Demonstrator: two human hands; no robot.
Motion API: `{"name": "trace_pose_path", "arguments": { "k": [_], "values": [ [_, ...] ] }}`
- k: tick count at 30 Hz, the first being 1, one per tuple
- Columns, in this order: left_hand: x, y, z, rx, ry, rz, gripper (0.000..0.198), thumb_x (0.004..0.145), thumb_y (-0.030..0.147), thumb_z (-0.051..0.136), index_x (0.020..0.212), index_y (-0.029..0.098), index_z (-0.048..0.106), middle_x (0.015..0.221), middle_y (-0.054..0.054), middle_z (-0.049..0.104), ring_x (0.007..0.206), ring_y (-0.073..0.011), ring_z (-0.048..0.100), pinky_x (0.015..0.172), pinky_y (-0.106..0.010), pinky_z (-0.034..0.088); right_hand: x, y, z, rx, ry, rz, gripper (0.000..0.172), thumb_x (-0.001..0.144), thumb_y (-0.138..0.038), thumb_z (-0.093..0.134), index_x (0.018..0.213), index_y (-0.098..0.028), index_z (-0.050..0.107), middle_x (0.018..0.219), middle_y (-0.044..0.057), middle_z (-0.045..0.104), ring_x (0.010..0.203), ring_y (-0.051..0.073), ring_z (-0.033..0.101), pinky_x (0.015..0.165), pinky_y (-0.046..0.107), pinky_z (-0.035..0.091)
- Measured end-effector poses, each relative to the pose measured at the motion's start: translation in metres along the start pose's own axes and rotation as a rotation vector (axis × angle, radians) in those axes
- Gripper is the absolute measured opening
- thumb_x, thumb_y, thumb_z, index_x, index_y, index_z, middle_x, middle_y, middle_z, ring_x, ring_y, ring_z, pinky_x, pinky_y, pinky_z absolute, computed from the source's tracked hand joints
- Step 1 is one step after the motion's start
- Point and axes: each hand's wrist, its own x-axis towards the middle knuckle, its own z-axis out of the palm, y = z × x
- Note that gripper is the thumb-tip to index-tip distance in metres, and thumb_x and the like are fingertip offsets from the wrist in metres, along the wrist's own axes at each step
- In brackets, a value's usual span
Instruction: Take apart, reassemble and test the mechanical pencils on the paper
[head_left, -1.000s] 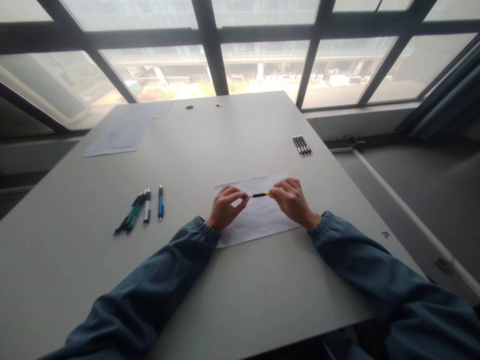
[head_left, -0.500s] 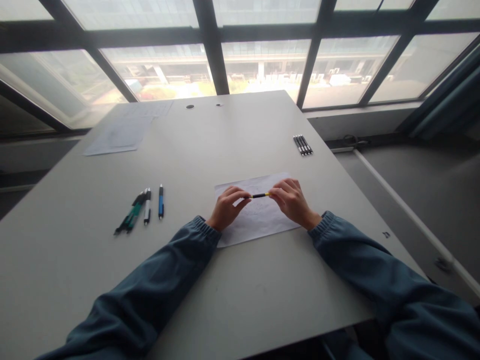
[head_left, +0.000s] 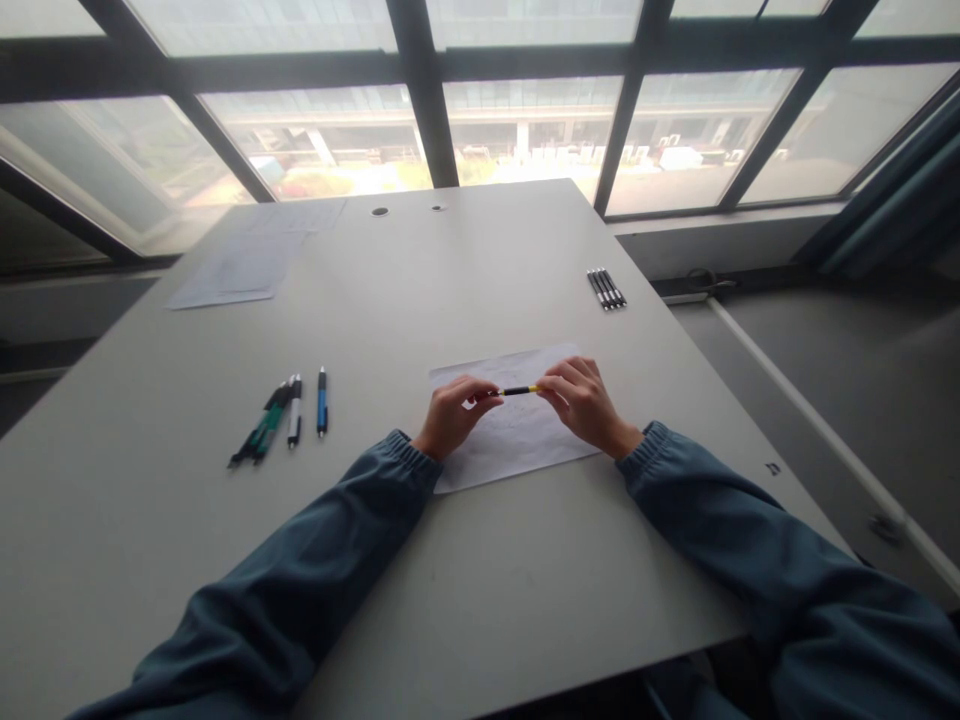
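A black and yellow pen is held level between my two hands, over a sheet of paper with faint marks. The fingertips of my left hand are closed on its dark end. My right hand pinches the yellow end. Both tips of the pen are hidden by my fingers. To the left lie a blue pen, a white and black pen and some green and black pens.
Several black pens lie in a row near the right edge of the white table. More papers lie at the far left. Two round inserts are set in the tabletop near the windows.
The fingers of my left hand have shifted slightly on the pen's end and curled a little. My right hand and the things on the table look the same.
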Motion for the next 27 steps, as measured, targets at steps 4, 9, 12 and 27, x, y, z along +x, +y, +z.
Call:
{"name": "trace_pose_path", "arguments": {
  "k": [4, 9, 12, 27],
  "values": [
    [0.0004, 0.0009, 0.0012, -0.019, -0.002, 0.003, 0.017, 0.09, 0.034, 0.071, 0.097, 0.019, 0.075, 0.08, -0.004, 0.072, 0.068, -0.0124, 0.062, 0.065, -0.025, 0.053, -0.0006, 0.0014, 0.0003, -0.003, 0.001, 0.015, 0.008, 0.098, -0.024, 0.06, 0.094, -0.022, 0.066, 0.091, 0.004, 0.068, 0.093, 0.022, 0.055, 0.09, 0.04, 0.038],
    [0.001, 0.002, 0.0027, -0.011, 0.011, -0.002, 0.013, 0.092, 0.028, 0.068, 0.099, 0.02, 0.076, 0.085, -0.005, 0.074, 0.072, -0.0129, 0.064, 0.063, -0.024, 0.053, -0.0014, 0.0026, 0.0008, 0.001, 0.01, 0.036, 0.007, 0.098, -0.024, 0.06, 0.094, -0.023, 0.066, 0.092, 0.004, 0.068, 0.093, 0.022, 0.055, 0.089, 0.04, 0.038],
    [0.0, 0.0004, 0.0027, 0.006, 0.022, -0.032, 0.012, 0.091, 0.028, 0.071, 0.097, 0.02, 0.076, 0.083, -0.005, 0.074, 0.072, -0.0134, 0.064, 0.061, -0.023, 0.053, -0.0013, 0.0021, 0.0008, 0.013, 0.005, 0.024, 0.007, 0.098, -0.024, 0.06, 0.094, -0.023, 0.066, 0.092, 0.004, 0.068, 0.093, 0.022, 0.055, 0.09, 0.04, 0.038],
    [-0.0014, -0.0018, 0.0001, 0.016, -0.046, -0.058, 0.026, 0.095, 0.037, 0.065, 0.08, 0.02, 0.076, 0.075, -0.004, 0.073, 0.069, -0.0144, 0.065, 0.061, -0.025, 0.052, -0.0009, 0.0005, -0.0015, 0.027, -0.012, -0.02, 0.007, 0.097, -0.024, 0.06, 0.097, -0.024, 0.066, 0.092, 0.004, 0.068, 0.094, 0.022, 0.055, 0.091, 0.042, 0.039]
  ]
}}
